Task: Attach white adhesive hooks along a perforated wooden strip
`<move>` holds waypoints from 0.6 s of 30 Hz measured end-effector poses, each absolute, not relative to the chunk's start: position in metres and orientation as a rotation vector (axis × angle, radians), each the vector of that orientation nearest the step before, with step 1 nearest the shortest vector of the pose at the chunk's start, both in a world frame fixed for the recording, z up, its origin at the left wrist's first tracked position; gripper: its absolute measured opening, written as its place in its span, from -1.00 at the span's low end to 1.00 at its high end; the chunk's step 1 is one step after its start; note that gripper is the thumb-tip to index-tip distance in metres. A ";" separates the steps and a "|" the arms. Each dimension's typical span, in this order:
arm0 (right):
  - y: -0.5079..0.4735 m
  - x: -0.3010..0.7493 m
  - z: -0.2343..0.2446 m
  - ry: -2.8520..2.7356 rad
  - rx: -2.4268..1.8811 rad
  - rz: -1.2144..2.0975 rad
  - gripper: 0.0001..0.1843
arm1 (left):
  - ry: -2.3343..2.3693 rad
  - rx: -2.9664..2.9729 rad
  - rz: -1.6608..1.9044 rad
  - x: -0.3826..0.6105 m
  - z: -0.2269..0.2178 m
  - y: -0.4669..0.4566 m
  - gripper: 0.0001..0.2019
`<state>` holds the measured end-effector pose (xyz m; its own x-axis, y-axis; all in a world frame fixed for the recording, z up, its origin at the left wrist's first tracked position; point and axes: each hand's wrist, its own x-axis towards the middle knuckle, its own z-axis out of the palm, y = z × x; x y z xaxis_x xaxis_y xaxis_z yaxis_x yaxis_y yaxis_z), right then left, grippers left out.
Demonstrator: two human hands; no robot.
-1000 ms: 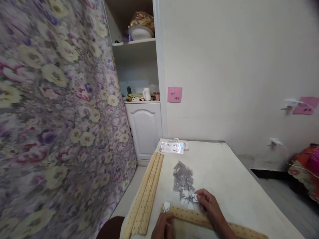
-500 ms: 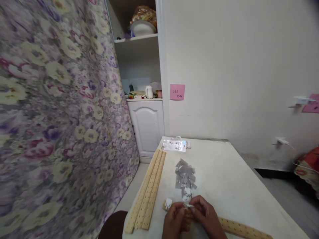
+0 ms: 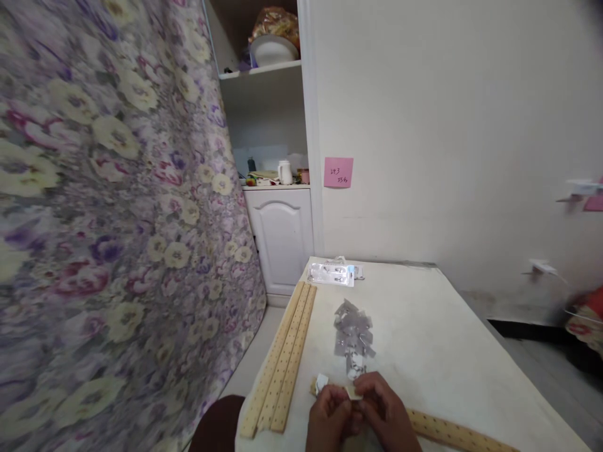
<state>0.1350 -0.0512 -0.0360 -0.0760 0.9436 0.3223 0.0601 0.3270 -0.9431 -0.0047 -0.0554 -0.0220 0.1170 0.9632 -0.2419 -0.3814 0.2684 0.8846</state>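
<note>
Low on the table, my left hand and my right hand meet with bent fingers, pinching a small pale flat piece between them. Its exact kind is too small to make out. Under my hands runs a perforated wooden strip, whose middle they cover. At the strip's left end, beside my left fingers, is a small white tag-like piece. Just beyond my fingertips lies a pile of small greyish clear packets, with a white-and-metal bit at its near end.
Several perforated wooden strips lie side by side along the left edge of the white table. Clear packaging rests at the far edge. A floral curtain hangs to the left, and a cupboard stands behind.
The pale piece between my fingers has turned and now shows a flatter, wider face. My right fingers have shifted slightly left, closer to my left ones. The view has moved a little.
</note>
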 end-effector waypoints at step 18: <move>-0.052 0.135 -0.036 -1.408 -0.816 1.130 -0.81 | 1.088 1.065 1.214 -0.019 -0.023 -0.048 -0.78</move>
